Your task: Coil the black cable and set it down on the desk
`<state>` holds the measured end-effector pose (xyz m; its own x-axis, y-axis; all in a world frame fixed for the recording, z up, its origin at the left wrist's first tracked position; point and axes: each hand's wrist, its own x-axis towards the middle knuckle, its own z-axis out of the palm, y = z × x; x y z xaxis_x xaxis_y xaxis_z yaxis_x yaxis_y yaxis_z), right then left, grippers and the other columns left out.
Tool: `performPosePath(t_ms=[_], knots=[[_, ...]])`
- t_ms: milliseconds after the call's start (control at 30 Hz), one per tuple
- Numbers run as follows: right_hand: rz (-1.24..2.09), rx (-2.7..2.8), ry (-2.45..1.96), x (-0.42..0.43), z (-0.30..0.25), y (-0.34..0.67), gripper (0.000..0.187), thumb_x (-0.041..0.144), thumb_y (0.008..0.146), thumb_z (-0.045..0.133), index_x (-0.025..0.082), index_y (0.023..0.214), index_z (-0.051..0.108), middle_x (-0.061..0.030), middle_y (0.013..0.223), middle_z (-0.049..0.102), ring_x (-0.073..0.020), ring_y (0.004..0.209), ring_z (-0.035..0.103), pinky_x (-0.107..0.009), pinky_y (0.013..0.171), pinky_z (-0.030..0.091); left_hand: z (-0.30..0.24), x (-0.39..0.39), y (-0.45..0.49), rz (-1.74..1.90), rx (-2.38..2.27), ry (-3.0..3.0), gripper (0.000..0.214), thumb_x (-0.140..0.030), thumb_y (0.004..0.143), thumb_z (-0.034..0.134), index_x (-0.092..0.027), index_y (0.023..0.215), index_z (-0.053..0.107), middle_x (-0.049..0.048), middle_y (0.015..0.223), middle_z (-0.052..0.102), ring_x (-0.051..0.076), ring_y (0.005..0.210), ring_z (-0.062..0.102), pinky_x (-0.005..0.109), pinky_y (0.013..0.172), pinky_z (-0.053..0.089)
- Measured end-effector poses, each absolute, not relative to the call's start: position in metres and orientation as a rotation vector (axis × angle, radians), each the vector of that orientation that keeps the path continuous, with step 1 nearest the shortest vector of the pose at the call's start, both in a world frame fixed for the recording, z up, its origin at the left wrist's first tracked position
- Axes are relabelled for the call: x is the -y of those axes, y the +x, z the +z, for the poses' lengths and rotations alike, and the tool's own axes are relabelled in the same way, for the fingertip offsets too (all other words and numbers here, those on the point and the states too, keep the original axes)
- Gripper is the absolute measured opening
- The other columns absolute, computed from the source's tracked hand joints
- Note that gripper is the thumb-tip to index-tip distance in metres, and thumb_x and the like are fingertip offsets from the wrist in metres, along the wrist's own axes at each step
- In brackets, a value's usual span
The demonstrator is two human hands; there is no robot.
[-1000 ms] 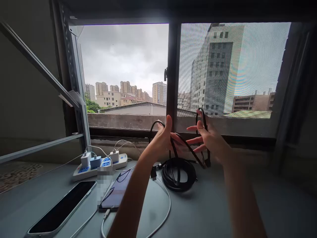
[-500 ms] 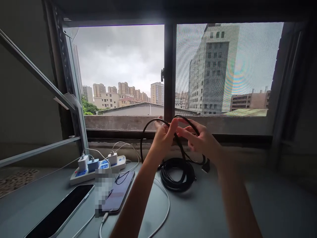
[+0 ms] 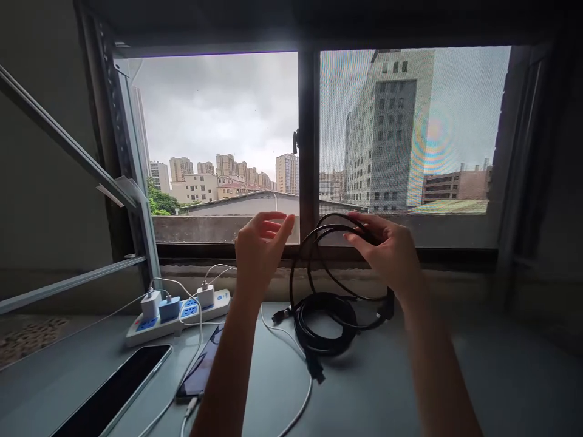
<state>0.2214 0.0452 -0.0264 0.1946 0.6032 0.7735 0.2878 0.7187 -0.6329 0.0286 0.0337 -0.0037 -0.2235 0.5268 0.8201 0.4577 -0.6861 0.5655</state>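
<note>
Two loops of the black cable [image 3: 303, 328] hung from the right hand [image 3: 392, 255], pinched in its fingers. The left hand [image 3: 259, 252] stayed unclenched just left of them, and the cable's coil lay on the table [image 3: 455, 388] below.

window [image 3: 310, 152]: behind the table [image 3: 410, 388], along its far edge.
power strip [image 3: 177, 312]: on the table at far left, just before the window; chargers [image 3: 159, 303] stand plugged on top.
near phone [image 3: 113, 391]: flat on the table, front left, before the power strip.
second phone [image 3: 203, 373]: right of the near phone, partly behind the left forearm.
cable coil [image 3: 325, 321]: on the table at centre, right of the power strip.
raised loops [image 3: 319, 243]: above the cable coil, in the right grip [image 3: 392, 255].
left grip [image 3: 259, 255]: left of the raised loops, apart from them.
charging lead [image 3: 298, 406]: on the table, before the cable coil.
</note>
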Motion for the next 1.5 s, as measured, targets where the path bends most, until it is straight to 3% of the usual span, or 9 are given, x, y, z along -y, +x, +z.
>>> performPosePath(t_ms=[200, 533, 667, 733, 867, 1067, 1200, 1333, 1500], knots=[[0.231, 1.303, -0.696, -0.041, -0.024, 0.225, 0.032, 0.031, 0.069, 0.073, 0.021, 0.099, 0.075, -0.0038, 0.081, 0.071, -0.0170, 0.070, 0.064, -0.029, 0.059, 0.053, -0.008, -0.039, 0.015, 1.657, -1.192, 2.136, 0.064, -0.058, 0.071, 0.074, -0.024, 0.123, 0.056, 0.0101, 0.109, 0.063, 0.026, 0.102, 0.059, 0.031, 0.075, 0.050], [0.364, 1.135, -0.475, -0.033, -0.022, 0.215, 0.035, 0.038, 0.065, 0.077, 0.025, 0.097, 0.073, -0.0033, 0.088, 0.072, -0.0171, 0.069, 0.065, -0.023, 0.042, 0.047, -0.026, -0.071, 0.031, 1.693, -0.978, 1.704, 0.067, -0.048, 0.072, 0.075, -0.019, 0.127, 0.050, 0.0109, 0.106, 0.064, 0.025, 0.096, 0.062, 0.030, 0.078, 0.049], [0.366, 1.152, -0.441, -0.035, -0.023, 0.212, 0.033, 0.036, 0.064, 0.079, 0.026, 0.094, 0.073, 0.0013, 0.071, 0.068, -0.0087, 0.047, 0.050, -0.021, 0.036, 0.039, -0.026, -0.070, 0.036, 1.651, -0.764, 1.662, 0.054, -0.052, 0.073, 0.072, -0.014, 0.110, 0.062, 0.0113, 0.098, 0.066, 0.026, 0.094, 0.063, 0.032, 0.081, 0.049], [0.338, 1.161, -0.433, -0.037, -0.024, 0.211, 0.033, 0.037, 0.064, 0.079, 0.025, 0.095, 0.072, 0.0024, 0.069, 0.066, -0.0070, 0.042, 0.044, -0.021, 0.035, 0.037, -0.026, -0.068, 0.038, 1.740, -0.719, 1.607, 0.044, -0.055, 0.072, 0.071, -0.013, 0.086, 0.066, 0.0090, 0.079, 0.066, 0.024, 0.083, 0.065, 0.031, 0.077, 0.050], [0.267, 1.231, -0.509, -0.041, -0.025, 0.212, 0.039, 0.038, 0.070, 0.073, 0.024, 0.106, 0.067, -0.0002, 0.078, 0.069, -0.0087, 0.047, 0.051, -0.023, 0.040, 0.044, -0.024, -0.064, 0.038, 1.774, -0.666, 1.477, 0.056, -0.057, 0.070, 0.071, -0.019, 0.044, 0.039, -0.0012, 0.039, 0.038, 0.014, 0.040, 0.049, 0.024, 0.044, 0.040], [0.143, 1.401, -0.732, -0.051, -0.030, 0.218, 0.060, 0.042, 0.067, 0.075, 0.028, 0.122, 0.057, -0.0044, 0.105, 0.067, -0.0169, 0.074, 0.064, -0.028, 0.054, 0.052, -0.021, -0.062, 0.033, 2.091, -0.979, 1.506, 0.044, -0.046, 0.066, 0.064, -0.020, 0.042, 0.039, -0.0037, 0.035, 0.029, 0.009, 0.029, 0.029, 0.024, 0.033, 0.019], [0.257, 1.572, -0.751, -0.055, -0.033, 0.213, 0.062, 0.050, 0.065, 0.076, 0.027, 0.121, 0.058, -0.0047, 0.098, 0.068, -0.0208, 0.083, 0.066, -0.031, 0.063, 0.053, -0.019, -0.058, 0.035, 2.276, -1.177, 1.656, 0.042, -0.047, 0.067, 0.060, -0.018, 0.043, 0.043, -0.0039, 0.037, 0.027, 0.008, 0.033, 0.026, 0.023, 0.035, 0.014], [0.449, 1.536, -0.618, -0.048, -0.031, 0.202, 0.056, 0.054, 0.069, 0.073, 0.025, 0.116, 0.062, 0.0027, 0.068, 0.063, -0.0126, 0.056, 0.061, -0.025, 0.050, 0.050, -0.015, -0.047, 0.039, 2.277, -1.133, 1.672, 0.044, -0.044, 0.070, 0.061, -0.017, 0.042, 0.041, -0.0041, 0.037, 0.027, 0.007, 0.032, 0.025, 0.023, 0.035, 0.015], [0.604, 1.499, -0.428, -0.034, -0.023, 0.206, 0.046, 0.057, 0.077, 0.065, 0.024, 0.109, 0.066, 0.0083, 0.049, 0.051, -0.0045, 0.029, 0.038, -0.017, 0.027, 0.028, -0.009, -0.036, 0.043, 2.075, -0.932, 1.555, 0.035, -0.034, 0.066, 0.065, -0.018, 0.043, 0.043, -0.0047, 0.033, 0.028, 0.008, 0.027, 0.023, 0.022, 0.031, 0.014]])
